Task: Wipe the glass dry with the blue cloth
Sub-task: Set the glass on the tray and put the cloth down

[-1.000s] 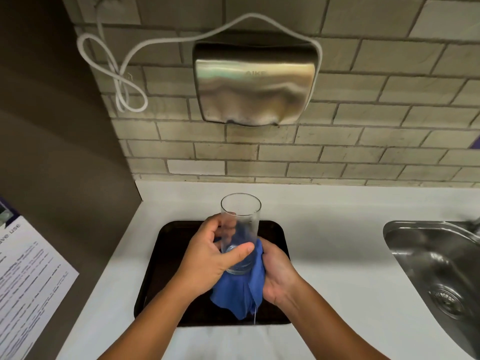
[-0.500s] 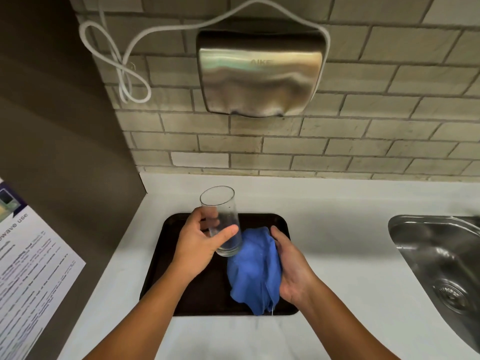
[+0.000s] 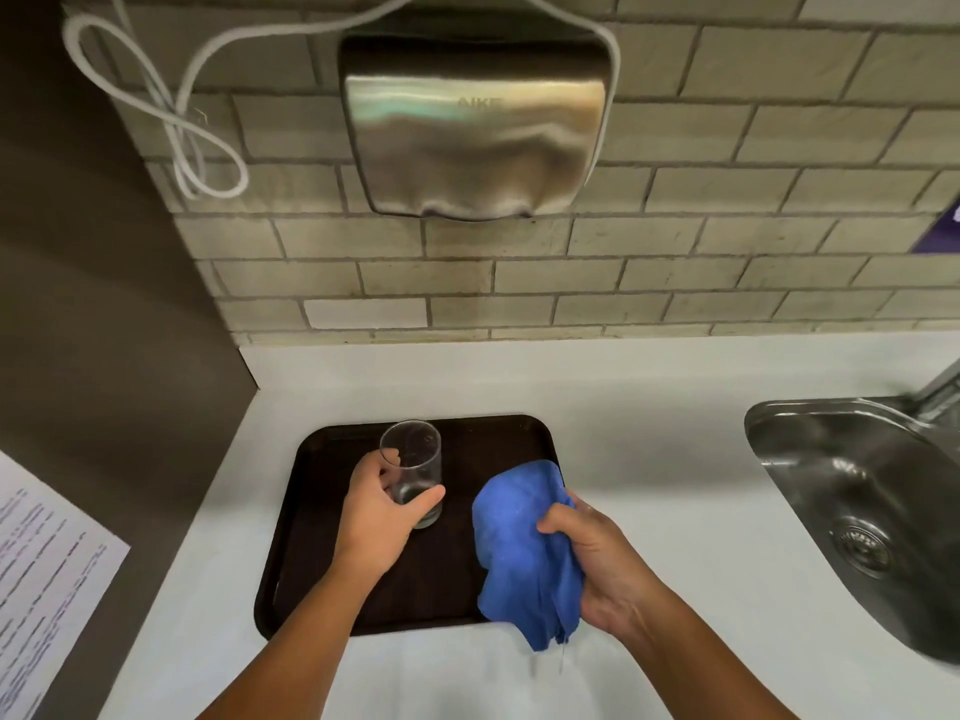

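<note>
A clear drinking glass (image 3: 413, 462) stands upright low over the dark brown tray (image 3: 467, 439), and my left hand (image 3: 376, 517) grips it around its lower half. Whether its base touches the tray I cannot tell. The blue cloth (image 3: 519, 543) hangs bunched from my right hand (image 3: 597, 558), which holds it over the tray's right edge. Cloth and glass are apart, with a gap of tray between them.
The tray lies on a white counter (image 3: 649, 459). A steel sink (image 3: 872, 511) with its tap is sunk in at the right. A steel hand dryer (image 3: 472, 127) and a looped white cable (image 3: 197, 142) hang on the tiled wall. A printed sheet (image 3: 47, 574) is at the left.
The glass has come out of the cloth and dropped left toward the tray. My right hand has pulled the cloth away to the right.
</note>
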Available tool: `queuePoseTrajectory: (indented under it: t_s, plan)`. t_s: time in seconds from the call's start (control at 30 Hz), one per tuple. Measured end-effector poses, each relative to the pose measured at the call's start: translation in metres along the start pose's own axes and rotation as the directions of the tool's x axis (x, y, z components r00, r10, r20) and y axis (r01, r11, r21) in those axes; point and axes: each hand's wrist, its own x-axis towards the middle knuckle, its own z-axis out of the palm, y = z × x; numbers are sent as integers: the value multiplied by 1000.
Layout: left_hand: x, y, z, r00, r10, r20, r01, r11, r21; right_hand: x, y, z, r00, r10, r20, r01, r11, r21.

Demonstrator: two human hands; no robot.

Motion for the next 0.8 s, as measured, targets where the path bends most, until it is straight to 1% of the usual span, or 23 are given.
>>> queuePoseTrajectory:
  t_s: [0.27,0.37,0.43,0.47,0.53,0.57,0.6,0.63,0.67,0.7,0.77,0.8]
  plan:
    - [-8,-27,9,999,-41,-25,42,999,25,-9,-6,-12,995,8,103,-23,989,147]
    - [-11,-21,9,999,-40,-20,42,997,63,-13,-10,-11,993,-2,116,-18,985,170]
    - [-19,-10,8,997,-65,-40,68,993,97,-15,-13,-7,992,-5,122,-18,982,187]
    - [-26,-4,9,993,-99,-72,106,990,97,-17,-14,-5,993,-6,118,-18,978,206]
    - [-52,1,12,967,-162,-198,172,984,37,-20,-16,-3,994,-12,108,-15,969,246]
    - [-70,4,14,953,-153,-263,152,988,-23,-21,-17,-2,994,-17,106,-12,965,262]
    - [-87,8,17,946,-122,-300,102,992,-81,-23,-19,0,994,-21,107,-9,963,271]
    - [-102,13,21,951,-98,-292,56,987,-148,-25,-20,1,993,-24,112,-7,963,269]
    - [-113,19,26,964,-90,-250,40,980,-197,-26,-21,3,992,-27,120,-6,966,260]
    - [-120,27,32,977,-100,-187,54,970,-238,-28,-22,4,991,-27,134,-7,970,244]
    - [-122,47,43,985,-171,4,163,932,-325,-31,-23,6,987,-31,160,-3,978,206]
    - [-120,57,48,969,-211,129,245,886,-393,-33,-23,8,985,-37,171,4,982,191]
